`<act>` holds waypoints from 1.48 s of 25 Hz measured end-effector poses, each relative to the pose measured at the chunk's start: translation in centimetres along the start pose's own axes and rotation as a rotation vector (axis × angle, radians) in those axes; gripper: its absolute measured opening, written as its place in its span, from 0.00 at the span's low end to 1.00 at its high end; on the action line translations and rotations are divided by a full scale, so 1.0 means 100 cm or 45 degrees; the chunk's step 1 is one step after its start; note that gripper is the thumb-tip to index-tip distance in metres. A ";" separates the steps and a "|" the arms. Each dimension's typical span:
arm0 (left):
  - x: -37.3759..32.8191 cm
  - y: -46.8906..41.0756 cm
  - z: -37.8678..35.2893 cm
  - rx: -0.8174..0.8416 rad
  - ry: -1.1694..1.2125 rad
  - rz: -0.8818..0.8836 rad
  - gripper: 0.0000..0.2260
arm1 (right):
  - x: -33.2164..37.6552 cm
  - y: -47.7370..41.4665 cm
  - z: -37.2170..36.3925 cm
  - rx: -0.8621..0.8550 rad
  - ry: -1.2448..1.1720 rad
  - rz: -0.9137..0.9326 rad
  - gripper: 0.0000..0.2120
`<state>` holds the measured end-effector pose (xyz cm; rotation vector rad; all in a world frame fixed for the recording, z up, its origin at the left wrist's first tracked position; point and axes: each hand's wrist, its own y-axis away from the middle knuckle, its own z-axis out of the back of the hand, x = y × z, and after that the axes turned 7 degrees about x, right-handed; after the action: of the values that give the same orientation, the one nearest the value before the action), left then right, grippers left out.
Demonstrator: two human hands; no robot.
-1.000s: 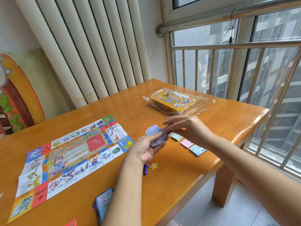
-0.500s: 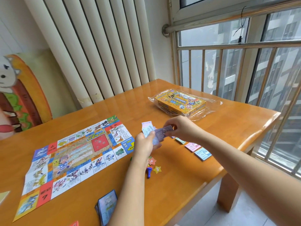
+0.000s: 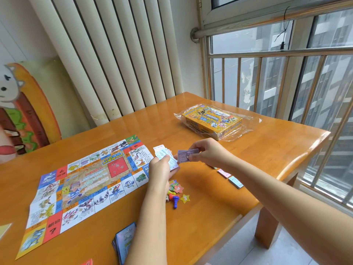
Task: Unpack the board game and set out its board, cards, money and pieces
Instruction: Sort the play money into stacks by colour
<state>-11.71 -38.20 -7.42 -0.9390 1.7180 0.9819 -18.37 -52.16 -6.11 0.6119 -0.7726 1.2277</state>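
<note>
I think the money is being sorted: above the middle of the table (image 3: 267,150) the left hand (image 3: 160,170) grips the bundle of notes (image 3: 162,154), the right hand (image 3: 209,152) pinches one purple note (image 3: 185,155), which next needs a place beside the small piles (image 3: 230,177) near the right edge.

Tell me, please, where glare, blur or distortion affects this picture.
Head view: daylight glares on the far edge of the table and the plastic wrap by the box; the wide lens bows the radiator and railing; the card stack at the bottom edge looks soft.
</note>
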 end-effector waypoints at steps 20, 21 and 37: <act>-0.003 0.011 -0.001 0.331 -0.210 -0.056 0.05 | -0.009 0.000 0.017 0.162 -0.427 -0.038 0.05; -0.003 0.010 -0.001 0.325 -0.238 -0.058 0.05 | -0.010 0.000 0.018 0.157 -0.407 -0.043 0.06; 0.005 0.013 -0.015 0.125 -0.064 -0.153 0.05 | -0.016 -0.002 0.022 -0.009 -0.773 -0.100 0.05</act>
<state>-13.51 -39.12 -7.21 -0.9350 1.6333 0.8286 -18.79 -54.89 -6.09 1.0205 -1.2417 0.9678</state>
